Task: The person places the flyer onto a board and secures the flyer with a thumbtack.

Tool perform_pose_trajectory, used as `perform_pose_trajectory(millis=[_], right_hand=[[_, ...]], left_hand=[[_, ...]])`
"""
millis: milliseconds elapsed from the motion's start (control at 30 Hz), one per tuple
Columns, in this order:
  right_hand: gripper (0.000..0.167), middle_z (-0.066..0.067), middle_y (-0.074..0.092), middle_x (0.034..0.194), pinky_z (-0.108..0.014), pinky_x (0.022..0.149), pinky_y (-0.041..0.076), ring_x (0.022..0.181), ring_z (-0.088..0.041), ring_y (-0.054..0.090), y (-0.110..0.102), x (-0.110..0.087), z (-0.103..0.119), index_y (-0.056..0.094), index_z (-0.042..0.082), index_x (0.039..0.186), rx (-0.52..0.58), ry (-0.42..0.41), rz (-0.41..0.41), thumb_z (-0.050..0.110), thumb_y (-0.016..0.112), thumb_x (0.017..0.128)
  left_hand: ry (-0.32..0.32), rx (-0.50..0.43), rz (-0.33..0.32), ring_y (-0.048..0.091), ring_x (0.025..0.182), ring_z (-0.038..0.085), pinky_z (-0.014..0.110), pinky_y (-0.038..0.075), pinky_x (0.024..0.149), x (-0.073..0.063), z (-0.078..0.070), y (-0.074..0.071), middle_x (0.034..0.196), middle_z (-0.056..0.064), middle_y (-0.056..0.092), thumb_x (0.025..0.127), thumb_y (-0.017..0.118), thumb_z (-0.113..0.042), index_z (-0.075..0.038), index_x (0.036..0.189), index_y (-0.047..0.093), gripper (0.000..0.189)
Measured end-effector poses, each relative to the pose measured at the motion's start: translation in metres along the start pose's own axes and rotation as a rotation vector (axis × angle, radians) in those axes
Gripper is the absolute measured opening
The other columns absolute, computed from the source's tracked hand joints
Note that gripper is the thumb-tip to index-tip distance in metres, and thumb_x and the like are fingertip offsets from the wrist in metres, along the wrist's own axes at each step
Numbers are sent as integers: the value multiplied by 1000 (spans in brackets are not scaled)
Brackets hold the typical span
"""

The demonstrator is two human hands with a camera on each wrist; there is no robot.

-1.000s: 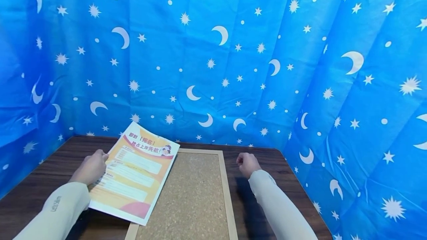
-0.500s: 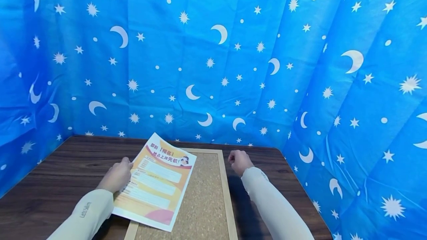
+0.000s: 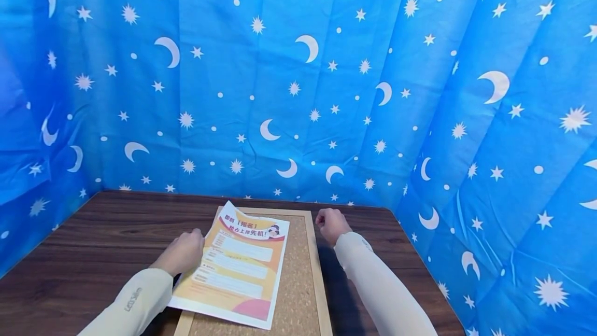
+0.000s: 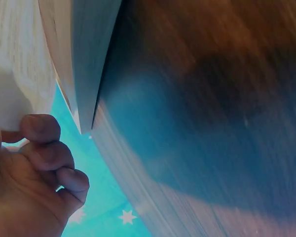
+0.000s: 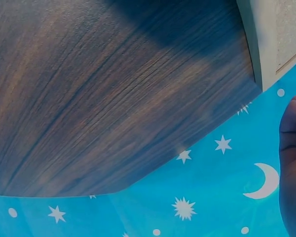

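Observation:
My left hand point(image 3: 183, 253) pinches the left edge of a printed paper flyer point(image 3: 238, 268), orange and yellow with white text boxes. The flyer overlaps the left part of a wood-framed cork board point(image 3: 298, 274), and its top left corner bends up. In the left wrist view, the fingers point(image 4: 42, 129) curl in against the sheet's underside, beside the board's frame point(image 4: 86, 64). My right hand point(image 3: 332, 225) is near the board's upper right corner with fingers curled, and nothing shows in it. The right wrist view has only part of that hand point(image 5: 293, 163) at its edge.
The cork board lies on a dark wood-grain table point(image 3: 107, 232). Blue curtains point(image 3: 261, 77) with white moons and stars hang behind the table and along both sides.
My left hand has carried the flyer rightward and a little nearer, from the board's left side to farther over the cork. My right hand has shifted slightly left, toward the frame.

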State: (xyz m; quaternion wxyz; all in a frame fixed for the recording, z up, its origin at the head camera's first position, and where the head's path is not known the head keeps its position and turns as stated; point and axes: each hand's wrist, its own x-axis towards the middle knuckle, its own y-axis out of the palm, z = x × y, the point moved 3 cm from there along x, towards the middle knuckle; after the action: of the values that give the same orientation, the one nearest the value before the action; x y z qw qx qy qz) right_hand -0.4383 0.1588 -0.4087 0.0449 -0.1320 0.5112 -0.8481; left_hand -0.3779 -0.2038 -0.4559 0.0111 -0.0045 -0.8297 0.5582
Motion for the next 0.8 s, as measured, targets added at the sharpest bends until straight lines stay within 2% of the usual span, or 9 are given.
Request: perform_pose_trajectory(millis=[133,333,533,800], right_hand=[[23,1,54,70,-30,59,47,65,-17,53,3,3,3,60,13,78,-14,-11,-7,-9,59,84],[20,0,55,72,-31,63,49,69,-18,54,9,7,10,62,12,80,-4,-4,-21,-8,61,84],[21,-2,57,77,-32,65,49,72,-19,53,19,8,14,61,13,82,13,32,-18,-8,62,84],[16,-4,57,77,-32,64,50,72,-19,53,28,12,15,64,8,87,38,44,1,-8,64,84]], left_hand=[[50,8,-14,61,75,25,44,51,68,-1,-4,5,84,17,59,98,37,-7,18,113,49,32],[123,-26,-19,50,56,17,33,43,49,-7,-11,10,68,8,54,94,45,-6,10,94,59,21],[162,-46,-17,47,51,15,30,38,45,-14,-17,15,61,4,50,93,49,-7,1,82,58,16],[197,-145,55,47,49,12,29,38,45,-16,-18,24,61,0,51,94,50,-8,-2,95,65,16]])
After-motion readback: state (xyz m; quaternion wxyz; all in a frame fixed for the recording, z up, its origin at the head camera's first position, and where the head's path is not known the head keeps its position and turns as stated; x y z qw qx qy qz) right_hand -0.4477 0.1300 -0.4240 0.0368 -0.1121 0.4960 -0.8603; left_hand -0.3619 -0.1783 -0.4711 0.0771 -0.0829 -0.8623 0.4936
